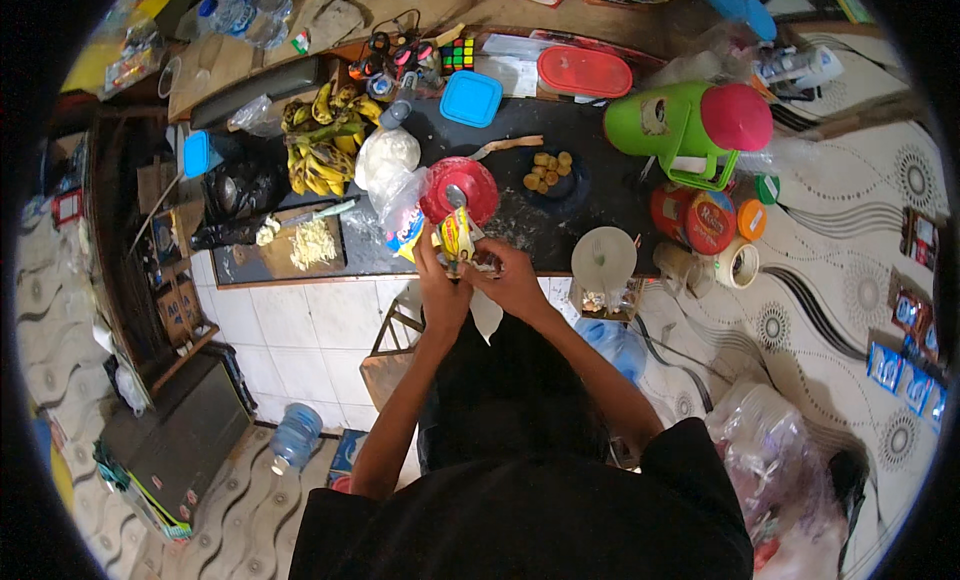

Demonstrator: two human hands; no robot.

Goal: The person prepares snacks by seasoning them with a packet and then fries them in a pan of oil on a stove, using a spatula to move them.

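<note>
At the near edge of the dark counter [545, 242], my left hand [441, 276] and my right hand [508, 278] both grip a small yellow packet [456, 235], fingers closed on it. Just beyond it sit a red bowl [468, 180] with a spoon [455, 196] and a blue-and-white package [405, 227]. A white bag [387, 160] lies behind, at the left of the bowl. Yellow pieces [313, 245] lie on a board to the left with a knife [318, 213]. A dark blue plate [553, 202] holds several round golden pieces [545, 170] to the right.
Bananas [325, 155] lie back left, blue [470, 99] and red [584, 73] lidded containers at the back. A green jug [650, 124], red tubs [708, 223] and a pale round container [603, 258] stand at right. Below left are a stool [385, 365] and a water bottle [298, 435].
</note>
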